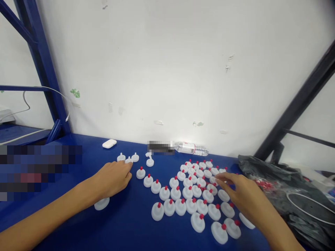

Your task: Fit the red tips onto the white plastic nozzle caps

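White round caps with red tips (pixel 180 207) stand in a large group on the blue table (pixel 125 223). At the group's right side is my right hand (pixel 232 184), thumb and fingertips close together over a cap; whether they grip anything is too small to tell. My left hand (pixel 115 177) reaches to white caps without red tips (pixel 135 157), its fingers bent at one of them (pixel 128 160); its grip is hidden. Another white cap (pixel 101 203) lies partly under my left forearm. A small white piece sits by a further plain cap (pixel 150 161).
Along the wall lie a plastic bottle (pixel 192 148) and a white case (pixel 109 143). Black plastic bags (pixel 261 174) with a clear bag of red pieces (pixel 265 183) lie at the right. Blue metal posts (pixel 43 59) frame the left side.
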Demonstrator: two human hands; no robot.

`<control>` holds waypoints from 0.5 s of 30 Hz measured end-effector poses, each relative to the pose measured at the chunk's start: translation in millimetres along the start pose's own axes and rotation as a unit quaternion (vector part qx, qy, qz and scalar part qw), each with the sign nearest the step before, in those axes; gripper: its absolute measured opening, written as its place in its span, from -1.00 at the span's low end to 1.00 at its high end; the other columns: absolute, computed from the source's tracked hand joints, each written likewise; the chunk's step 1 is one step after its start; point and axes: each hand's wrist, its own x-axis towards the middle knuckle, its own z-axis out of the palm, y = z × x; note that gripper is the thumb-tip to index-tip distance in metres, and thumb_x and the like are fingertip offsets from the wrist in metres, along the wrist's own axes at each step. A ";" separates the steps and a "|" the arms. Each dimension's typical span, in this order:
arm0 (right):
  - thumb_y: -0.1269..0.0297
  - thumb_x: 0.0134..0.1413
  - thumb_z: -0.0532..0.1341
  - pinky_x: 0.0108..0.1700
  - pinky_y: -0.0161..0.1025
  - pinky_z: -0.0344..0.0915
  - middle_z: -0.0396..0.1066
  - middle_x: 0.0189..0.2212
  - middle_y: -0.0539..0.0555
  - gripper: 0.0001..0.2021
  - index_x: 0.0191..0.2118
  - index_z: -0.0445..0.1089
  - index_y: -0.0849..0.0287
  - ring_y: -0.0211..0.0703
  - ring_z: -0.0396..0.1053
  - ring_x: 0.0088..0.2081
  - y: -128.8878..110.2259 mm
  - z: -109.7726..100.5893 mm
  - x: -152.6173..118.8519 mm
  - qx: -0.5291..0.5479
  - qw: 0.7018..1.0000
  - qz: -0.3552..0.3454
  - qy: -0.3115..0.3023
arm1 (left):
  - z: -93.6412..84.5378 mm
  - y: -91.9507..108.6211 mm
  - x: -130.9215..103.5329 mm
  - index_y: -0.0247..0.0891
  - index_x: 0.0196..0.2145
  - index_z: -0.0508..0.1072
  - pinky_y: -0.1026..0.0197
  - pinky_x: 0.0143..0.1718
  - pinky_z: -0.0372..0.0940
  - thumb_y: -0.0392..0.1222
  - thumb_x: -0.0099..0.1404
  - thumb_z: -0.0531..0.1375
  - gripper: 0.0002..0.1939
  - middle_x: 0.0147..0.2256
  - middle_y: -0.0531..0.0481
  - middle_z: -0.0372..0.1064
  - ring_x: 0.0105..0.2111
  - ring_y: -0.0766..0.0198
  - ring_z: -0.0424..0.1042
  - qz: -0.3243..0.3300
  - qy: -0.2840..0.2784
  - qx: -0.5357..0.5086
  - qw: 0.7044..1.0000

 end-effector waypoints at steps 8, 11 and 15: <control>0.16 0.37 0.07 -0.02 -0.02 0.37 0.65 -0.10 0.16 -0.65 -0.13 0.61 0.09 0.17 0.55 -0.04 -10.5 -1.9 -1.1 -0.005 0.996 -0.023 -0.089 | 0.8 2.7 -2.8 -0.31 0.00 0.49 -0.14 -0.15 0.40 -0.30 0.46 -0.05 -0.65 -0.10 -0.31 0.56 -0.15 -0.19 0.59 0.003 -0.007 -0.005 1.000; 0.23 0.35 0.08 -0.05 -0.03 0.37 0.65 -0.12 0.16 -0.68 -0.17 0.61 0.10 0.16 0.55 -0.04 -12.0 -2.4 -1.4 -0.023 0.994 -0.011 -0.107 | 0.5 3.8 -1.7 -0.30 0.01 0.49 -0.13 -0.14 0.40 -0.29 0.47 -0.06 -0.64 -0.09 -0.31 0.56 -0.15 -0.18 0.59 0.000 -0.011 -0.005 1.000; 0.41 0.24 0.10 0.07 -0.06 0.35 0.62 0.02 0.15 -0.63 0.03 0.58 0.11 0.13 0.51 0.09 -8.2 6.7 -0.5 -0.039 0.994 -0.023 -0.100 | 0.2 4.9 -1.4 -0.30 0.04 0.48 -0.15 -0.13 0.40 -0.28 0.47 -0.06 -0.63 -0.08 -0.31 0.55 -0.14 -0.19 0.59 -0.001 -0.016 -0.005 1.000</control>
